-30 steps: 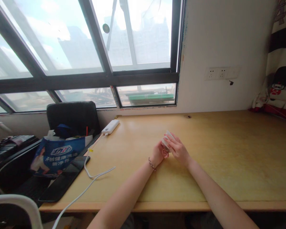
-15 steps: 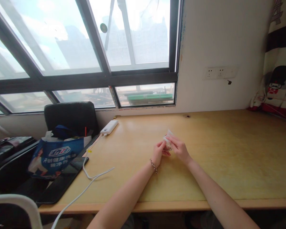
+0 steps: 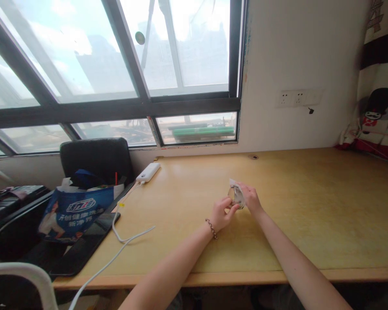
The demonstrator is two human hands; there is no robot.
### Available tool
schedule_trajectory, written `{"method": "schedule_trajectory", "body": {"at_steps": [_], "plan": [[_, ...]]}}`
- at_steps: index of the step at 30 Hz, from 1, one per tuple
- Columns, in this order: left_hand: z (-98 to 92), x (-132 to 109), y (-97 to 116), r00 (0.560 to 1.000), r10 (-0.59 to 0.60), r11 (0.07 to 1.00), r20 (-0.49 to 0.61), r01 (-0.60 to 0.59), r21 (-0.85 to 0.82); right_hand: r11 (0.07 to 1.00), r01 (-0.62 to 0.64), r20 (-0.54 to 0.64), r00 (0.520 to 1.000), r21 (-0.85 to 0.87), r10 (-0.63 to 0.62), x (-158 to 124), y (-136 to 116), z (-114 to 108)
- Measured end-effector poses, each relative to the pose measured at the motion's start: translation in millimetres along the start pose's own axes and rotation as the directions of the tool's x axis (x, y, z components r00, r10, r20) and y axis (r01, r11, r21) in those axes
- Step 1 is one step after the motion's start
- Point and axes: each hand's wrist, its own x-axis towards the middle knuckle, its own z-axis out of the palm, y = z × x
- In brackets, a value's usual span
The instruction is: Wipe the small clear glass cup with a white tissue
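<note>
Small clear packet (image 3: pixel 236 196), crinkled, upright, held above wooden desk (image 3: pixel 310 206).

A long pale wooden desk (image 3: pixel 310 206) runs beneath a large dark-framed window (image 3: pixel 116 64) with bright sky behind it. At the desk's far left corner lies a white power bank (image 3: pixel 148 172); a white cable (image 3: pixel 129 237) trails from it and off the front edge. Beside the cable rests a dark flat device (image 3: pixel 84 247), perhaps a tablet. To the left, a blue printed bag (image 3: pixel 74 211) sits against a black chair (image 3: pixel 95 157). White wall sockets (image 3: pixel 299 98) are set in the wall, and a soft toy in a black hat (image 3: pixel 375 112) leans at the far right.
</note>
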Motion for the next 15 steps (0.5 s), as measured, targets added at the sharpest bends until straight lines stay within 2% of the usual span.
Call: {"method": "schedule_trajectory", "body": {"at_steps": [3,6,10,12,15], "plan": [[1.2,-2.5,4.9,0.999,0.024,1.000,0.029,-0.025,0.012,0.945,-0.221,0.087,0.975,0.242,0.206,2.3,1.1,-0.9],[2.2,-0.6,2.9,0.998,0.011,1.000,0.055,-0.011,-0.006,0.882,-0.355,0.157,0.934,0.310,0.321,3.7,4.9,-0.7],[1.3,9.1,-8.5,0.982,-0.156,0.969,0.106,0.172,-0.175,0.909,-0.321,0.026,0.945,0.265,0.326,6.9,18.5,-1.3],[-0.5,15.0,-13.1,0.965,-0.232,0.914,0.119,0.259,-0.312,0.919,-0.295,-0.030,0.949,0.262,0.313,8.5,24.6,-1.3],[-4.2,21.4,-13.6,0.939,-0.310,0.790,0.151,0.343,-0.508,0.918,-0.260,-0.049,0.957,0.299,0.287,9.7,27.5,0.1]]}}
